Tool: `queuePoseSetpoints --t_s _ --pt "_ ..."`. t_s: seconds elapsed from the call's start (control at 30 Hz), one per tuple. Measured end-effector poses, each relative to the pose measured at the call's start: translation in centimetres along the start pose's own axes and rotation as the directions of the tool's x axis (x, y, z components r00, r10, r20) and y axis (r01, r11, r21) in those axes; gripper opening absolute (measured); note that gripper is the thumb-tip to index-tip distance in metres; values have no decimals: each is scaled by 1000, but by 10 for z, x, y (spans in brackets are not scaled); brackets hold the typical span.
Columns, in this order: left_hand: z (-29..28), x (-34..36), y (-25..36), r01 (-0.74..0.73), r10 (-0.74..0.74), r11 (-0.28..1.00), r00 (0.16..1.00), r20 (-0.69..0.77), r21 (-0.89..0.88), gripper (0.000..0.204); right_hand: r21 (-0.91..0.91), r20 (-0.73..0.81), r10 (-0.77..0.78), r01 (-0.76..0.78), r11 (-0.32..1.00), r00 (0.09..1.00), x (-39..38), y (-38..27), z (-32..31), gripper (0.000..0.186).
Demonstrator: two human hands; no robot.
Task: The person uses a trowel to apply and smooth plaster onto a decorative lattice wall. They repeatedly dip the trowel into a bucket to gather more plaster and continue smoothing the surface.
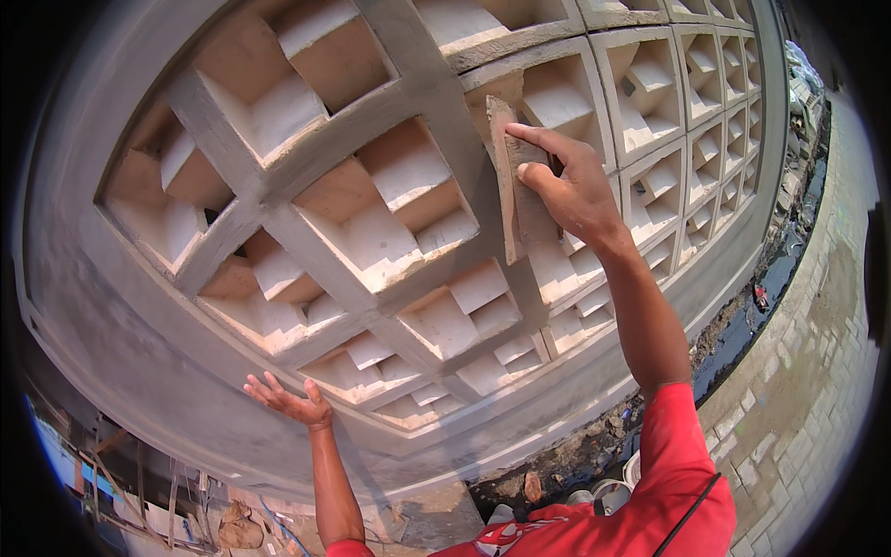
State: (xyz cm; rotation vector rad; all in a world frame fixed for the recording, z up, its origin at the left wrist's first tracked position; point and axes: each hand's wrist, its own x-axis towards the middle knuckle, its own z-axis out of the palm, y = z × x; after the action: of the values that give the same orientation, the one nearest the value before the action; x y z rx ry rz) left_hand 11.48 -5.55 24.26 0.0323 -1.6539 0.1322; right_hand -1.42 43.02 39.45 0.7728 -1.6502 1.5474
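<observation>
Right hand: the right hand is raised against the wall, right of centre, its fingers clamped on a flat float board, thumb along the near face and forefinger stretched over the upper edge.
Float board: the float board is a long, narrow, grey-smeared slat standing nearly upright, pressed flat on a grey rib between two recessed blocks; its upper end reaches past the fingers, its lower end sits below the hand.
Left hand: the left hand is low and left, palm open and turned up, fingers spread apart and holding nothing; it lies against the smooth lower band of the wall, just under the lowest recesses.
Wall: the wall fills most of the view, a grey rendered face set with a grid of square openings.
Recessed blocks: the recessed blocks are pale cream, each stepped inward in angled ledges, framed by grey ribs that cross diagonally in this view.
Sleeve: a red sleeve covers the right upper arm at the near right.
Paving: pale brick paving runs along the right side.
Trench: a dark, wet trench with rubble lies between the paving and the foot of the wall.
Debris: scraps of wood and rubbish lie at the near left, too blurred to tell apart.
</observation>
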Motion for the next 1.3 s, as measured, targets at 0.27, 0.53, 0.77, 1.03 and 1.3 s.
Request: queuePoseSetpoints --t_s 0.27,0.53,0.77,1.03,1.3 --pt "4 0 0 -4 4 1000 1000 -17 -28 71 -527 -90 -122 57 848 988 -33 -3 58 50" --pt "-5 1 -5 -26 26 999 1000 -11 -19 71 -563 -85 -197 117 818 977 -50 -14 53 51" --pt "-1 -1 -1 -3 3 1000 1000 -16 -3 67 -627 134 -163 211 750 978 -71 1 58 48" --pt "0 1 4 -3 3 1000 1000 -10 -13 65 113 123 255 -269 956 959 -17 -3 -30 49" --pt "-4 3 1 -13 13 999 1000 -14 -35 65 228 324 286 -368 901 902 -2 6 -10 48"
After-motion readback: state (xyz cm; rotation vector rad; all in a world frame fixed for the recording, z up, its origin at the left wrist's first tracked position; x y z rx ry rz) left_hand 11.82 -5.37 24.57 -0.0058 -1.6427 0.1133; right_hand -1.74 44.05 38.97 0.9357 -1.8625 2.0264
